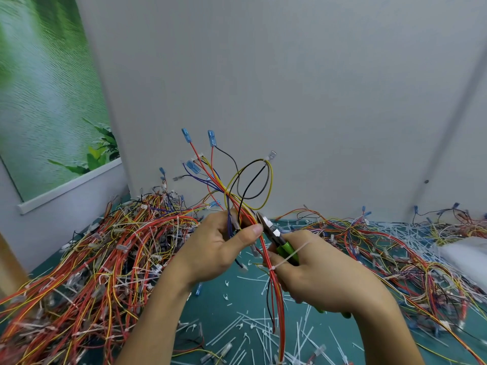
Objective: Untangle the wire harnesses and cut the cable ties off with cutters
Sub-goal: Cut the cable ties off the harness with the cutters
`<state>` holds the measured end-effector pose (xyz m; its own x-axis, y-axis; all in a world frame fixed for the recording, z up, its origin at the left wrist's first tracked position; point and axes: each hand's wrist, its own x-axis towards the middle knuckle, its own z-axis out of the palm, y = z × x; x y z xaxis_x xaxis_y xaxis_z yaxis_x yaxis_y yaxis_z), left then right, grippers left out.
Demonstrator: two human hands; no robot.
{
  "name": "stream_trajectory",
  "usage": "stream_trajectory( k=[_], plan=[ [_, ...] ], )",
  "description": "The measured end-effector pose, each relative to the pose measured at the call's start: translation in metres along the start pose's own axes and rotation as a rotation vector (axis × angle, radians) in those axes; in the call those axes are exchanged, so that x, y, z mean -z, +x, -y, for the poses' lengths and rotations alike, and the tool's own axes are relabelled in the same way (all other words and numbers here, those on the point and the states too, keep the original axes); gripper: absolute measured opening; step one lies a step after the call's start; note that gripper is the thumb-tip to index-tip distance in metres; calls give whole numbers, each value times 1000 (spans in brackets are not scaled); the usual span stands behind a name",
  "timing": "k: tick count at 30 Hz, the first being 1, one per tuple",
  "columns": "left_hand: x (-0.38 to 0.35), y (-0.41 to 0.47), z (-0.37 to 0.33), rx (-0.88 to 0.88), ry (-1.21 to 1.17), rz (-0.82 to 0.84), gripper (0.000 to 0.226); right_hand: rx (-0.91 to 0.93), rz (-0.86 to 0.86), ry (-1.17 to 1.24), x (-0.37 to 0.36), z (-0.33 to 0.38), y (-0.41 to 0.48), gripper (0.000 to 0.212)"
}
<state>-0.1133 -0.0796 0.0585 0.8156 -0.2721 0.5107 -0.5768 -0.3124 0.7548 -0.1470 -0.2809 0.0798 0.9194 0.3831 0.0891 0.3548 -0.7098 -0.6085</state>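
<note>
My left hand grips one wire harness of red, yellow, black and blue wires, held upright above the table. Its blue and clear terminals fan out at the top, and its lower wires hang down between my hands. My right hand holds green-handled cutters. The metal jaws point up-left and touch the bundle just beside my left thumb. A white cable tie wraps the harness lower down, its tail lying across the cutter handles.
A big pile of tangled harnesses fills the left of the green mat. More harnesses spread on the right. Several cut white ties litter the front. A grey wall stands close behind.
</note>
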Motion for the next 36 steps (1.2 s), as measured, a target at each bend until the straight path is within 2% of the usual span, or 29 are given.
stream_trajectory(
  k=[5, 11, 21, 28, 36],
  plan=[
    [-1, -2, -4, -22, -15, -20, 18, -16, 12, -6, 1, 2, 0, 39],
    [-1, 0, 0, -24, -5, -10, 29, 1, 22, -10, 0, -2, 1, 41],
    [3, -2, -6, -50, 26, 18, 17, -26, 58, 30, 4, 0, -1, 39],
    [4, -3, -6, -54, 36, 33, 22, 38, 39, -23, 3, -4, -1, 39],
    [3, -4, -5, -52, 35, 50, 25, 57, 52, -82, 5, -8, -2, 28]
  ],
)
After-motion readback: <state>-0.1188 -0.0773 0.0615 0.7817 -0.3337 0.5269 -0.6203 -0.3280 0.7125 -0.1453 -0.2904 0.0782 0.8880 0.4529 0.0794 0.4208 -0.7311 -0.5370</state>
